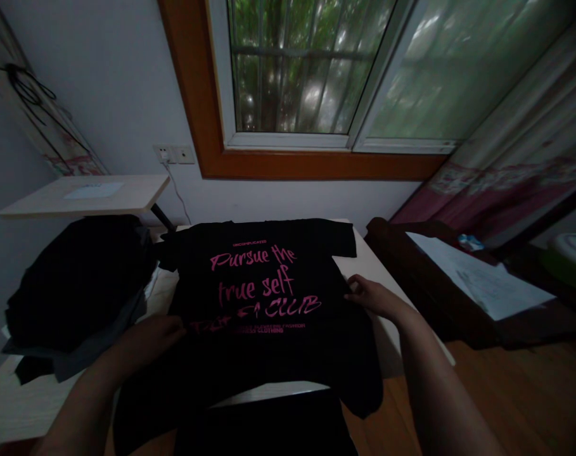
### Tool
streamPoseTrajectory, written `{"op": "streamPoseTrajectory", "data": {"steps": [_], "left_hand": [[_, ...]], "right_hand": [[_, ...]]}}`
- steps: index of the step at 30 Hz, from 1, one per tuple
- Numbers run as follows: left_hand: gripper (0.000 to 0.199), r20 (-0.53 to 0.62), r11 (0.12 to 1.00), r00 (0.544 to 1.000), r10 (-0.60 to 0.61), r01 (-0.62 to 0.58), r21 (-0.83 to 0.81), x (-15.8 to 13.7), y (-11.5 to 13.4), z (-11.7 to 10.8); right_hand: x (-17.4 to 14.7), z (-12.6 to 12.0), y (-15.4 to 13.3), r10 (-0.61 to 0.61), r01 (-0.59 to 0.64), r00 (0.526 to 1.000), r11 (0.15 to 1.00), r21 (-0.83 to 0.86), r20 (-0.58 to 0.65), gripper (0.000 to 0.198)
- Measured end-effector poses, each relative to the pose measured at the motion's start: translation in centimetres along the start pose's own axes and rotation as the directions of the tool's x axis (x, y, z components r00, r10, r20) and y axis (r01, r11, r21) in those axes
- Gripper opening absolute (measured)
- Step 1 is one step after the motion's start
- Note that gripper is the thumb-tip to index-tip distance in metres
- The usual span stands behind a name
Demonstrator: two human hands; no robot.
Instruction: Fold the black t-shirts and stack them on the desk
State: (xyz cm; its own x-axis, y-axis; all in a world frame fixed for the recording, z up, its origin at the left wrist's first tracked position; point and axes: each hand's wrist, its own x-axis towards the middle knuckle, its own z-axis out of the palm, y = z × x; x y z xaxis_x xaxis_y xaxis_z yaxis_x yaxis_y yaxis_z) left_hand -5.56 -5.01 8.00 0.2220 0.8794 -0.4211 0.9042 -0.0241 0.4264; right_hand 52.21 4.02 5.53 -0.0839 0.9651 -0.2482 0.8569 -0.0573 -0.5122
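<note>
A black T-shirt with pink lettering lies spread on the pale table, its sleeves toward the window and its lower part draping over the near edge. My left hand grips the shirt's left side, fingers curled into the cloth. On the opposite side, my right hand pinches the shirt's edge between thumb and fingers. Both hands are roughly level with the lower lines of print. Some of the lettering is rumpled by a fold.
A heap of dark folded clothes sits at the left under a raised shelf bearing a paper. Dark brown furniture with a white sheet stands at the right. Ahead are a window and a wall socket.
</note>
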Motion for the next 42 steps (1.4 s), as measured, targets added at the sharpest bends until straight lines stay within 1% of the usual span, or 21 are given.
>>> {"op": "streamPoseTrajectory", "data": {"steps": [1,3,5,7,11,15,18,21,23,25,27,29,32,38,42], "left_hand": [[0.034,-0.061,1.000,0.998,0.016,-0.016,0.003,0.3,-0.3,-0.1],[0.036,-0.196,0.997,0.979,0.063,-0.054,0.050,1.1,-0.7,-0.2],[0.036,-0.298,0.987,0.947,0.122,-0.085,0.133,2.1,-0.7,-0.2],[0.035,-0.335,0.972,0.929,0.158,-0.087,0.217,3.1,-0.1,-0.1],[0.035,-0.333,0.937,0.932,0.142,-0.018,0.348,5.0,2.7,0.3],[0.035,-0.370,0.892,0.911,0.182,0.006,0.451,7.2,5.5,0.5],[0.035,-0.403,0.880,0.893,0.200,0.017,0.475,9.1,6.4,0.4],[0.037,-0.439,0.883,0.887,0.145,0.084,0.462,10.6,6.7,0.3],[0.038,-0.487,0.887,0.869,0.089,0.153,0.435,11.2,6.7,0.3],[0.039,-0.539,0.886,0.841,0.050,0.211,0.412,11.3,6.6,0.4],[0.039,-0.573,0.878,0.819,0.039,0.246,0.411,11.1,6.5,0.5],[0.038,-0.586,0.869,0.809,0.049,0.254,0.424,10.8,6.1,0.6],[0.038,-0.584,0.867,0.810,0.061,0.247,0.432,10.5,5.4,0.6],[0.038,-0.548,0.863,0.832,0.090,0.210,0.460,10.6,4.1,0.8],[0.037,-0.549,0.866,0.828,0.110,0.192,0.462,10.7,3.5,1.1]], "right_hand": [[0.5,0.2,-0.1,-0.008,0.005,0.997,0.999,-0.043,-0.082,0.033],[1.4,0.9,-0.6,-0.040,0.014,0.974,0.993,-0.114,-0.221,0.038],[2.4,1.7,-1.5,-0.083,0.028,0.952,0.982,-0.187,-0.295,0.043],[3.2,2.5,-2.8,-0.125,0.034,0.935,0.963,-0.267,-0.332,0.044],[4.7,3.6,-6.0,-0.185,0.023,0.910,0.916,-0.401,-0.371,0.039],[6.1,4.6,-9.4,-0.243,0.055,0.903,0.884,-0.465,-0.354,0.038],[7.2,5.5,-11.5,-0.263,0.067,0.903,0.867,-0.494,-0.340,0.038],[7.8,6.6,-12.9,-0.254,0.054,0.906,0.863,-0.503,-0.339,0.036],[7.9,7.3,-13.1,-0.250,0.040,0.898,0.867,-0.497,-0.363,0.036],[7.8,7.7,-12.8,-0.260,0.036,0.880,0.871,-0.491,-0.398,0.036],[7.6,7.8,-12.1,-0.272,0.040,0.865,0.875,-0.483,-0.421,0.035],[7.4,7.7,-11.4,-0.281,0.045,0.857,0.876,-0.480,-0.432,0.032],[7.3,7.5,-10.4,-0.318,0.080,0.851,0.865,-0.495,-0.418,0.028],[7.3,7.5,-9.3,-0.358,0.137,0.856,0.852,-0.506,-0.372,0.028],[6.7,7.6,-8.7,-0.401,0.173,0.827,0.849,-0.499,-0.395,0.030]]}}
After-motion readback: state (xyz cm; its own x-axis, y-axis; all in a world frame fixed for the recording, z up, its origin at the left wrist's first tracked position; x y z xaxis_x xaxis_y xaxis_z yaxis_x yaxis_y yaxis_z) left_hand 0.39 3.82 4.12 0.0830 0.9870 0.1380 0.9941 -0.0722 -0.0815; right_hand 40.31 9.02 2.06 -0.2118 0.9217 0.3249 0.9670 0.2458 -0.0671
